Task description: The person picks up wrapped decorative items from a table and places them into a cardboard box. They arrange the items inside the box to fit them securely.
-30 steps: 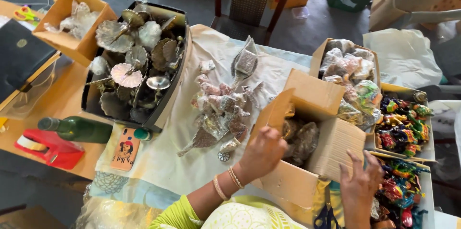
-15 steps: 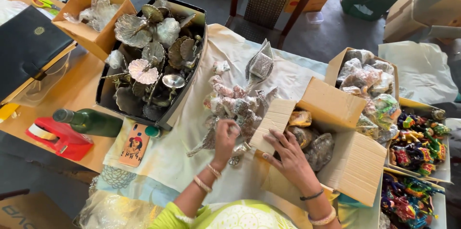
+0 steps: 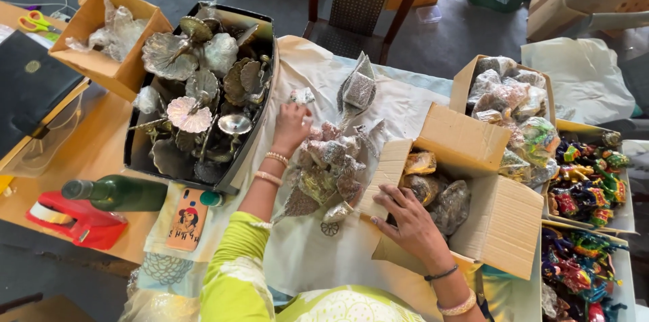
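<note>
Right at the near edge of the open cardboard box (image 3: 473,180), the right hand (image 3: 409,220) lies flat with fingers spread loose on the box's front flap, not gripping anything. Inside the box, just past those fingers, sit a few plastic-wrapped pieces (image 3: 439,193), gold and dark ones.

The left hand (image 3: 292,126) is out on the far side of the pile of wrapped metal pieces (image 3: 331,166), which lies just left of the box on the cream cloth (image 3: 304,254) over the desk (image 3: 81,160). Its fingers are curled down at the top of the pile, touching the wrappers, but I honestly can't tell if they've pinched one or are just resting there. A small wrapped packet (image 3: 302,95) lies just beyond the hand.

Further left of the box, past the pile, there's a black tray (image 3: 253,112) stuffed with silvery leaf- and flower-shaped metal dishes (image 3: 189,85). Left of the tray is a smaller cardboard box (image 3: 115,31) with crumpled plastic in it. Near the tray's front corner lie a phone in an orange case (image 3: 186,220), a green bottle (image 3: 118,193) on its side and a red tape dispenser (image 3: 71,220).

Right of the open box: another box of wrapped bits (image 3: 507,99) and trays of colourful figurines (image 3: 585,180).
</note>
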